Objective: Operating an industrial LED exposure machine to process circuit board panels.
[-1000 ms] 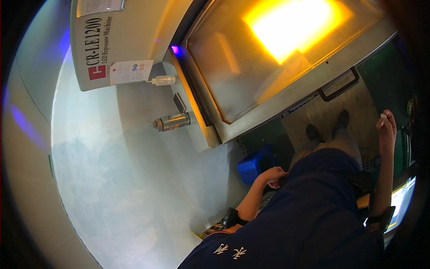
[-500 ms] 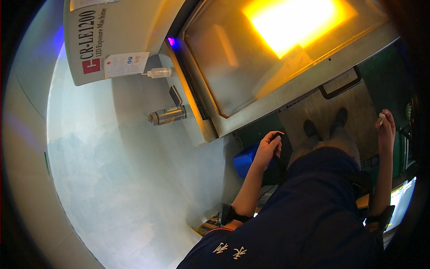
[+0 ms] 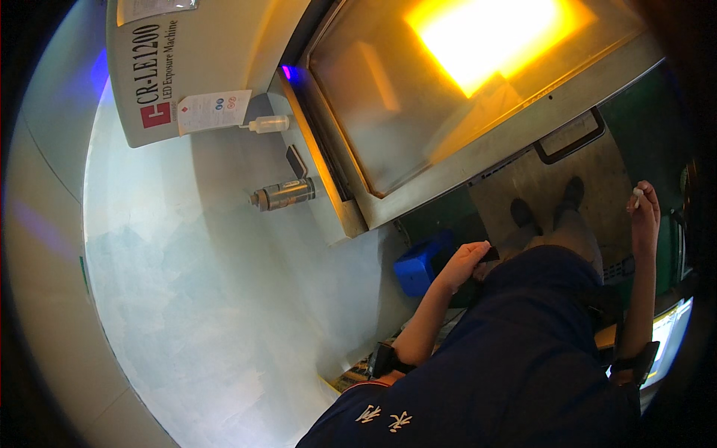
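My left hand (image 3: 464, 264) is in front of my waist, its fingers closed on a small flat black piece (image 3: 491, 254) whose kind I cannot make out. Out to the right, my right hand (image 3: 645, 211) is raised with its fingers pinched round a small white lump (image 3: 638, 193), perhaps a wad. Neither hand touches the exposure machine (image 3: 418, 198), whose glass top (image 3: 355, 119) glows bright yellow at the far side.
On the pale side surface lie a metal flask (image 3: 285, 195), a dark phone-like slab (image 3: 296, 161) and a clear squeeze bottle (image 3: 269, 124). A black handle (image 3: 571, 153) juts from the machine's front. A blue bin (image 3: 415, 270) stands left of my legs; a lit screen (image 3: 670, 336) is at right.
My left hand has moved right and slightly down, closer to my body, with the black piece in it. My right hand has hardly moved.
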Tool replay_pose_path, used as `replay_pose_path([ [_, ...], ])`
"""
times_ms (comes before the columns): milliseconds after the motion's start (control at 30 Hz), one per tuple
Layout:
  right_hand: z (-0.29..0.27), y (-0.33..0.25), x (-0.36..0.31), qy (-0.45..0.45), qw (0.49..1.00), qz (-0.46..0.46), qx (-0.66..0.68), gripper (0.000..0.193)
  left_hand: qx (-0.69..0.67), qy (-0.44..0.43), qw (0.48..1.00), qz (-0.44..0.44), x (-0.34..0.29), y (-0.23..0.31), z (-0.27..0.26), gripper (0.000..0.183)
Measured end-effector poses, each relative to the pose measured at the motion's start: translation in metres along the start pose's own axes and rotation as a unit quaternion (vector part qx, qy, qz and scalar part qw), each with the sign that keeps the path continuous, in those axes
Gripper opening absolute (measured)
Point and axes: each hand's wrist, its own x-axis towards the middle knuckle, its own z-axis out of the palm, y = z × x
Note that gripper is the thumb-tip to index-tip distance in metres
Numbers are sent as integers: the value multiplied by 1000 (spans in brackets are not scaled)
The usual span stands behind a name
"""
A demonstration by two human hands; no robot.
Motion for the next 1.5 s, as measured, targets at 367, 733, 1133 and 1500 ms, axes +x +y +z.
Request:
replay_pose_path([
  [367,0,3,1,-26,999,-8,24,22,-77,-75,992,64,-11,37,2,37],
  [733,43,-25,0,18,997,-40,-57,18,0,-73,990,121,4,27,-5,19],
  [1133,87,-45,-5,-32,999,-30,15,14,65,-128,980,138,16,59,14,36],
  [1500,96,-42,-7,-43,999,-23,-3,18,90,-90,973,191,26,40,6,26],
])
